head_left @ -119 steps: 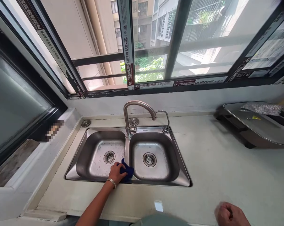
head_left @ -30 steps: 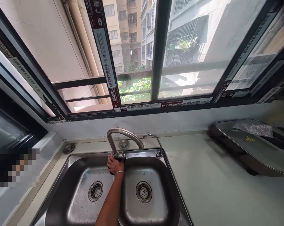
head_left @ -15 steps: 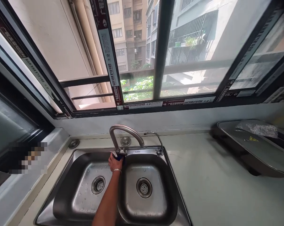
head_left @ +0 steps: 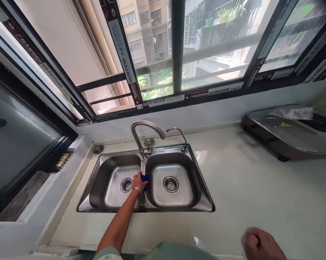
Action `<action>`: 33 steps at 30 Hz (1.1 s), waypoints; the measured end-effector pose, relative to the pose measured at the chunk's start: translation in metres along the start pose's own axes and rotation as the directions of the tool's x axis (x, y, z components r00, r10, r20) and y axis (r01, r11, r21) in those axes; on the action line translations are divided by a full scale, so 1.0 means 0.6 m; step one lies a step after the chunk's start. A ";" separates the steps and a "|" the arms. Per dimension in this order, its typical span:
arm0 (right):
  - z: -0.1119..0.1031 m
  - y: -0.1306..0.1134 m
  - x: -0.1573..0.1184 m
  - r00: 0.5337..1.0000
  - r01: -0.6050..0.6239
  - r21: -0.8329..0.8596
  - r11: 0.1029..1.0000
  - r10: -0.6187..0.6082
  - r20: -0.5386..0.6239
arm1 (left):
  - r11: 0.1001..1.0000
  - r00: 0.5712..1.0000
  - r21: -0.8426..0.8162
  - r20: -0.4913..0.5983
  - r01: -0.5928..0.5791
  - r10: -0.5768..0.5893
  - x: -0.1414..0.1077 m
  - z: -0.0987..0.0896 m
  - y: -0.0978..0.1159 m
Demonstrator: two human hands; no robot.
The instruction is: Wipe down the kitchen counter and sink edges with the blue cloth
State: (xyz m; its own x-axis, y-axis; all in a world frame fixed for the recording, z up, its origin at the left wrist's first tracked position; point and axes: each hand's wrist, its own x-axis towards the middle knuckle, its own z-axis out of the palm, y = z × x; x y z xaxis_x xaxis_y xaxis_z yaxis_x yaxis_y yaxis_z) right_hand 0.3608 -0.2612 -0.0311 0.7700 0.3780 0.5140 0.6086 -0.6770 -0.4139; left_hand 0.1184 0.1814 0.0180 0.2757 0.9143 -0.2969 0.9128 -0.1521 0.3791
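Observation:
My left hand is closed on a dark blue cloth, pressing it onto the divider between the two basins of the steel sink. A bracelet circles that wrist. Just beyond the hand stands the curved faucet with its base at the divider's back end. My right hand is curled into a fist at the lower right, over the counter's front part, with nothing visible in it. Water drops dot the left basin.
A small thin spout rises at the sink's back right corner. On the counter to the right sits an electric pan with a glass lid, bubble wrap on top. Behind runs a dark window frame.
My left hand has slid the cloth from the faucet base toward me along the divider. My right hand has come into view at the lower right. The view has shifted back.

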 end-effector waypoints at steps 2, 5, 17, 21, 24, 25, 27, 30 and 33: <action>0.005 -0.001 -0.006 0.998 0.059 -0.038 0.998 -0.060 -0.032 | 0.998 0.997 0.001 0.052 -0.057 0.057 -0.027 -0.007 -0.026; 0.007 -0.001 -0.007 0.993 0.110 -0.070 0.991 -0.113 -0.046 | 0.989 0.981 -0.011 0.123 -0.151 0.151 -0.072 -0.026 -0.067; 0.008 0.001 -0.010 0.987 0.137 -0.098 0.986 -0.145 -0.072 | 0.942 0.983 0.286 0.101 -0.174 0.152 -0.192 -0.055 -0.062; 0.005 0.000 -0.009 0.990 0.133 -0.017 0.991 -0.134 -0.047 | 0.911 0.975 0.352 0.133 -0.213 0.176 -0.203 -0.022 -0.013; 0.003 0.000 -0.009 0.987 0.145 -0.041 0.989 -0.148 -0.070 | 0.896 0.964 0.364 0.174 -0.254 0.202 -0.205 0.001 0.022; 0.004 0.001 -0.010 0.985 0.150 -0.055 0.987 -0.154 -0.081 | 0.893 0.959 0.362 0.186 -0.269 0.214 -0.207 0.008 0.034; 0.007 0.002 -0.012 0.980 0.164 -0.077 0.983 -0.171 -0.104 | 0.886 0.948 0.350 0.204 -0.303 0.244 -0.214 0.021 0.060; 0.012 0.003 -0.014 0.980 0.154 -0.090 0.984 -0.164 -0.116 | 0.877 0.926 0.318 0.236 -0.359 0.294 -0.231 0.045 0.106; 0.013 0.001 -0.013 0.986 0.118 -0.072 0.990 -0.125 -0.107 | 0.871 0.903 0.274 0.260 -0.408 0.341 -0.249 0.069 0.149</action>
State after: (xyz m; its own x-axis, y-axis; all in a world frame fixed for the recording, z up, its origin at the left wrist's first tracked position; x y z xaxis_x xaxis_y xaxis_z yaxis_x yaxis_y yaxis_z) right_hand 0.3568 -0.2594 -0.0413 0.6630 0.3902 0.6389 0.6797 -0.6715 -0.2952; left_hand 0.1712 0.0159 0.0600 0.6387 0.6767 -0.3663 0.7653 -0.6079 0.2116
